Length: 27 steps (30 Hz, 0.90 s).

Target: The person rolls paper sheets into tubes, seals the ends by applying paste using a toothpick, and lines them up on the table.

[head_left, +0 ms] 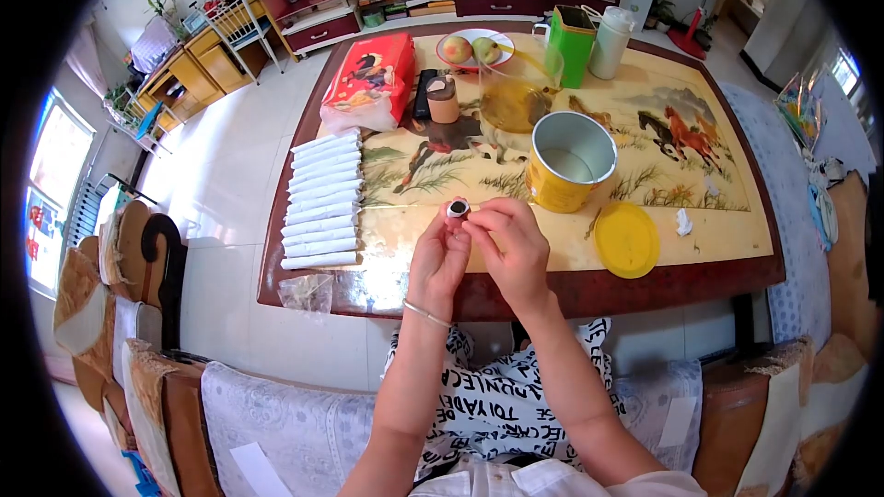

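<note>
Here we look down on a left hand point(439, 258) and a right hand point(516, 244) above the near part of the bench point(700, 274). Between them we find a small white-rimmed piece point(458, 209), its dark opening facing us. The left fingers curl around it from below; the right fingers are pressed together at its rim and appear to pinch the edge, though we cannot tell how firmly.

We judge tipping to be the first hazard: should the left wrist turn, any loose matter inside could spill, although we cannot make out what the dark interior holds. Too hard a pinch could, in our reading, crush or tear the rim, which looks thin.

To the left we note a row of white rolls point(322, 198) lying side by side; a sweep of the left forearm could scatter them. Beyond the right hand we see the yellow tin point(560, 191), upright and uncovered, with the yellow lid point(627, 239) flat nearby; a careless reach could knock the tin over. At the near left corner, a clear plastic bag point(308, 293) lies by the edge and could slip off if brushed.
</note>
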### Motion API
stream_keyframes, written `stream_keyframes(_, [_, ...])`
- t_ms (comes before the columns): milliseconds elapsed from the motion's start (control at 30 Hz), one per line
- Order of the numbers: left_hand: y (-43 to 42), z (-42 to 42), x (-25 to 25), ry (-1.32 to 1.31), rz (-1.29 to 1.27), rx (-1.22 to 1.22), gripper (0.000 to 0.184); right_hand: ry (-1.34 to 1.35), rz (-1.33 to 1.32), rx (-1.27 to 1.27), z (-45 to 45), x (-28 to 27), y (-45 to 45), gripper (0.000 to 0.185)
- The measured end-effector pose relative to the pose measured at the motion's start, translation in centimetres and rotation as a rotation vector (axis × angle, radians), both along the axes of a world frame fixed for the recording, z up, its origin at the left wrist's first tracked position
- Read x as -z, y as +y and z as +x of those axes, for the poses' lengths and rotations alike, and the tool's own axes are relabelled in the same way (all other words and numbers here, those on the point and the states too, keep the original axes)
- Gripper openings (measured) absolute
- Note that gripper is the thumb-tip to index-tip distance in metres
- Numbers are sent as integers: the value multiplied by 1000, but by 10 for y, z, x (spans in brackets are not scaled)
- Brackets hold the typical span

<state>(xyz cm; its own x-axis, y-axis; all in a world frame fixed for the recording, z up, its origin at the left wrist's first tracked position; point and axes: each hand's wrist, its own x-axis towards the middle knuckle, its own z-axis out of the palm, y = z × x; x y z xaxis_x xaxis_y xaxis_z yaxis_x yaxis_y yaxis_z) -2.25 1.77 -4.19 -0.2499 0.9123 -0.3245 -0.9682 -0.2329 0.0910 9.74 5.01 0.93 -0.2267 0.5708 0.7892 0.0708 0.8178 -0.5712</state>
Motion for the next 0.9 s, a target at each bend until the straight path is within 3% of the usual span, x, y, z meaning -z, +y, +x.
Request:
stream_keyframes(133, [0,1,15,-44,33,-2,14,4,43,45,-6,8,1,26])
stream_keyframes(200, [-1,0,24,-126,232,77,18,-4,55,56,-8,10,0,26])
stream_keyframes(733, [-7,10,9,-88,270,10,17,13,91,93,-23,17,-5,24])
stream_keyframes(833, [-7,17,2,-26,281,-55,18,41,46,70,-26,13,-8,25])
stream_keyframes(900, [-5,21,0,119,138,-254,19,71,6,49,-29,11,-12,25])
